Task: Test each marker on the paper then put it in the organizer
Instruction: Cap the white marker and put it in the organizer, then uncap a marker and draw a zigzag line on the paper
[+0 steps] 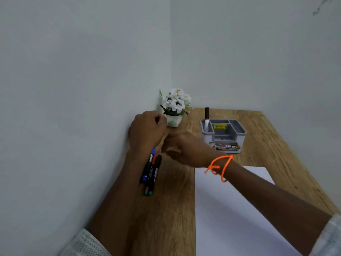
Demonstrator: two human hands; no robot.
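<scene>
1. My left hand (pixel 147 130) was raised near the wall at the back left of the counter (pixel 267 145), its fingers curled in; whether they pinched anything I could not tell
2. Below my left wrist a bundle of markers (pixel 151 170) lay on the counter, blue, red and green ends showing, close together and side by side
3. Just behind my left hand stood a small white pot of white flowers (pixel 175 106) in the corner
4. My right hand (pixel 186 150) reached across toward the left one, blurred, fingers curled; I could not tell what they held, if anything. An orange cord bracelet (pixel 219 168) sat on that wrist
5. A white sheet of paper (pixel 230 218) lay on the counter under my right forearm, its surface blank where visible
6. Further right and back stood the grey organizer (pixel 224 134), a yellow sticker inside it, with one black-capped marker (pixel 206 117) upright in its back left compartment
</scene>
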